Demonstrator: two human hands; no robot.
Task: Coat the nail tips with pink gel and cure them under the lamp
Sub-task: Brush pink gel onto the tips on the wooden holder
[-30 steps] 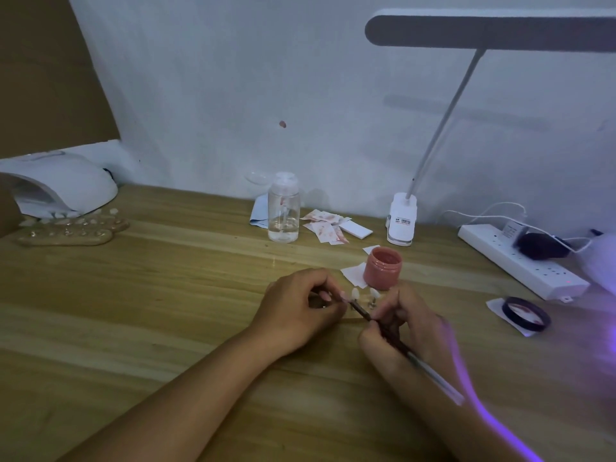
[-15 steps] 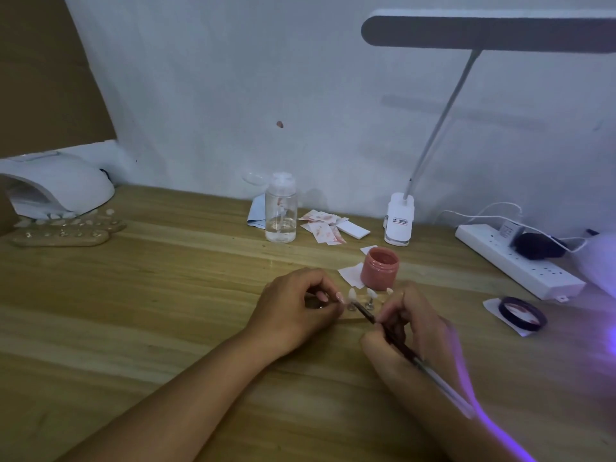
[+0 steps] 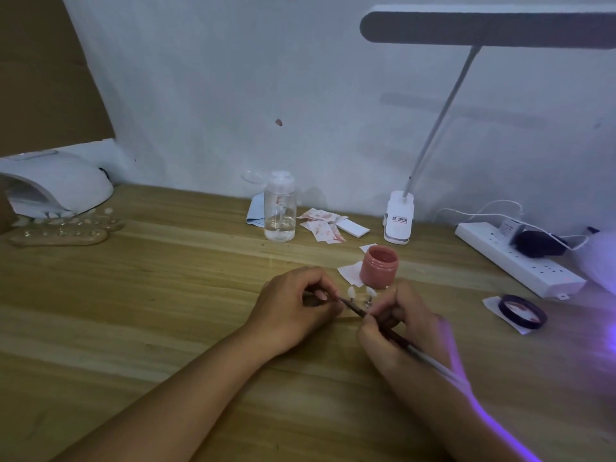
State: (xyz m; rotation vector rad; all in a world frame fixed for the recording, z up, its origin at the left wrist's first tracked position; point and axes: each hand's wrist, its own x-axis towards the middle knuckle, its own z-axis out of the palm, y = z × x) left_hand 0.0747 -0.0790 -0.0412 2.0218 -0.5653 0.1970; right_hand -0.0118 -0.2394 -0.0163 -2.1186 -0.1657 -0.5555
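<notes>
Your right hand [image 3: 396,325] grips the brush [image 3: 354,309], angled up-left past the nail tips [image 3: 350,291] toward your curled left hand [image 3: 293,305]; I cannot tell what that hand holds.

Head-worn view, angled down, close over table [image 3: 133,311]

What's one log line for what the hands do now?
step: painting; right hand: grips brush; left hand: holds nail-tip holder; brush tip: at nail tip; pink gel jar: open

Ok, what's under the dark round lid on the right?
A white paper square lies under the dark round lid, with its corners showing. The paper's middle is covered.
</notes>
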